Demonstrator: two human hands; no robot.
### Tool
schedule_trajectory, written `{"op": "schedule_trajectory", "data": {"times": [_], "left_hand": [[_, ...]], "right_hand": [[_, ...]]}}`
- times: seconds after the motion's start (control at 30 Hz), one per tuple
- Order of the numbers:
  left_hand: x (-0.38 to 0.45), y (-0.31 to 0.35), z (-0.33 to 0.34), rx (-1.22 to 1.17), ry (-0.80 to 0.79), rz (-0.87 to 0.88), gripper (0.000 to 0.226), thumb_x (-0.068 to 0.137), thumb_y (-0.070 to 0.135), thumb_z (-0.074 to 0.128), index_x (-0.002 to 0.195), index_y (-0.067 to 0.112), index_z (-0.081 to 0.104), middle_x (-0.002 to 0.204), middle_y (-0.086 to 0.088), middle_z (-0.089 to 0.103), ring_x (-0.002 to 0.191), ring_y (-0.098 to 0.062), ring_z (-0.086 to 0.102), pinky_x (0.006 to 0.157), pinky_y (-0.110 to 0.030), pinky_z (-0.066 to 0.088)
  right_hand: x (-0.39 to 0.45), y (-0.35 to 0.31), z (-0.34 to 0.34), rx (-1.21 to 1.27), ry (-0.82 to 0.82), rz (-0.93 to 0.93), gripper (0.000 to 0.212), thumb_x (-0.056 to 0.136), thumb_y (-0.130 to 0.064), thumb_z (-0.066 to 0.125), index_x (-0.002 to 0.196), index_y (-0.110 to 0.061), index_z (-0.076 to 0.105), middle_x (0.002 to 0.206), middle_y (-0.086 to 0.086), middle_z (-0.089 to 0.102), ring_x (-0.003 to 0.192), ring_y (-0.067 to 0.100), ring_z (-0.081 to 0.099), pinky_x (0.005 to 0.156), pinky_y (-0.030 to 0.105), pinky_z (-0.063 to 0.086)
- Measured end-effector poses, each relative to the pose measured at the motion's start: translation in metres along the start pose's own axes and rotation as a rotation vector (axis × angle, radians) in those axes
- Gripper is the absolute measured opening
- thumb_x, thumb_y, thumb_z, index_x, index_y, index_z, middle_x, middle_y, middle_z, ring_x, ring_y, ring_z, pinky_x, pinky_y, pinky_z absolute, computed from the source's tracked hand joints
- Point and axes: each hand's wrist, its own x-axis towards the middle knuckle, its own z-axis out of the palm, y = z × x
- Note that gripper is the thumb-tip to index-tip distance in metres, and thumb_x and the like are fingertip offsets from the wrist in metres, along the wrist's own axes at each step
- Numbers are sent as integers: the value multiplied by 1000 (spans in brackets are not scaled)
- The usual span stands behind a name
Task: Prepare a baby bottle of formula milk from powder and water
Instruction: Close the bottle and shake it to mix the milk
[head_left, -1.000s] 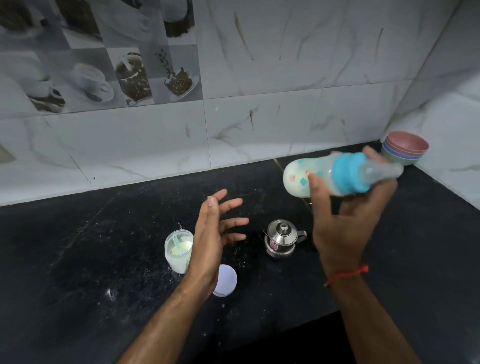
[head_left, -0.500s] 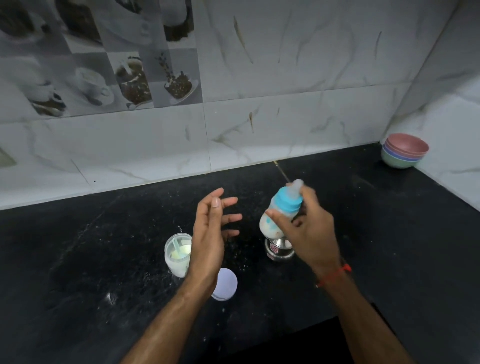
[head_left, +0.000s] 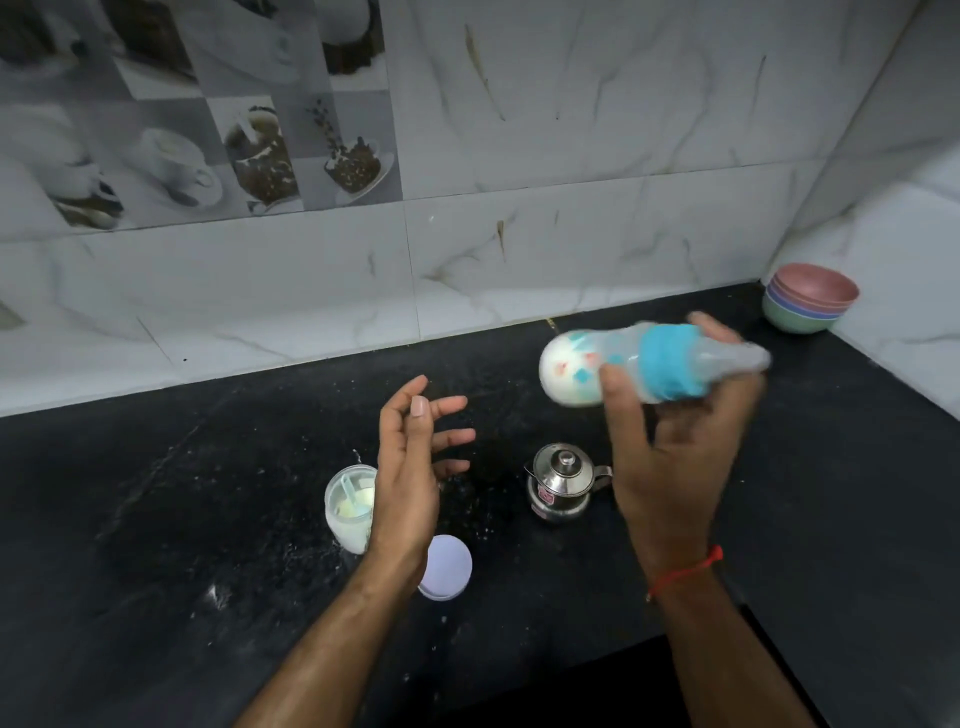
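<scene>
My right hand grips the baby bottle, which lies almost sideways in the air above the counter, motion-blurred, with white milk inside, a blue collar and a clear cap pointing right. My left hand hovers open, fingers spread, holding nothing. Behind it stands the open formula powder jar with a scoop in it; the hand hides its right side. The jar's pale round lid lies flat on the counter near my left wrist. A small steel kettle stands below the bottle.
A black stone counter dusted with spilled powder runs under everything, with its front edge at the lower right. Stacked coloured bowls sit in the far right corner against the marble-tiled wall.
The right hand swung the bottle down over the kettle, nearly upright, then back up and sideways to the right. The left hand stayed open in place.
</scene>
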Motion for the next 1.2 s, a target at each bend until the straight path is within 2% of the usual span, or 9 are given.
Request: {"op": "schedule_trajectory", "data": {"times": [0.07,0.17,0.33,0.4,0.5,0.6,0.8,1.0,1.2], "left_hand": [[0,-2,2,1,-2,-11,44,99,53,43,138,36,51,123,2,75,105,-27,74,81,-41,61],[-2,-4,5,39,-31,9,44,100,52,42,139,34,51,123,4,74,104,-23,75,81,-39,62],[1,-4,1,39,-12,13,43,100,51,43,137,32,55,122,6,75,104,-22,74,81,-39,61],[1,-4,2,44,-9,0,43,99,51,44,135,31,56,122,5,75,105,-23,74,82,-40,60],[0,-4,3,72,-31,9,39,101,50,43,133,33,59,123,7,74,105,-20,74,83,-39,61],[1,-2,1,113,-54,20,33,105,45,42,127,34,65,125,11,73,107,-16,73,85,-40,60],[-7,-2,4,125,-237,-43,39,96,49,65,126,25,67,120,7,74,107,-21,75,83,-38,64],[-10,0,12,-28,-277,-109,41,96,42,58,125,15,66,105,-10,79,81,-28,77,71,-37,65],[-14,6,17,-190,-361,-415,72,95,66,41,126,7,67,90,-31,68,60,-29,58,56,-38,59]], "right_hand": [[-4,8,2,-106,-64,-41,54,90,-18,80,134,-15,47,134,-12,57,121,23,63,104,38,54],[-11,22,-3,-415,-518,320,53,86,-22,85,129,-11,56,121,-2,67,109,18,68,97,45,58],[-11,13,3,-104,-58,60,59,89,-28,81,138,-31,47,131,-16,61,120,17,67,95,31,59],[-8,19,3,-162,-155,48,56,89,-26,80,135,-27,48,128,-14,61,119,19,66,100,39,57],[-10,28,-1,-412,-607,324,53,85,-30,84,130,-19,57,114,-12,67,106,7,68,95,36,58],[-16,27,-2,-329,-491,365,60,83,-36,83,133,-17,56,118,-13,67,109,1,67,91,22,59],[-8,6,11,11,-276,575,60,79,-34,84,129,-22,53,112,-1,72,102,15,75,82,31,63],[-3,-7,15,296,-358,691,46,89,-18,68,131,-11,53,108,2,70,95,7,71,78,21,58],[1,-13,11,330,-504,750,44,96,-23,64,137,-22,50,123,9,73,104,22,73,82,51,59]]}}
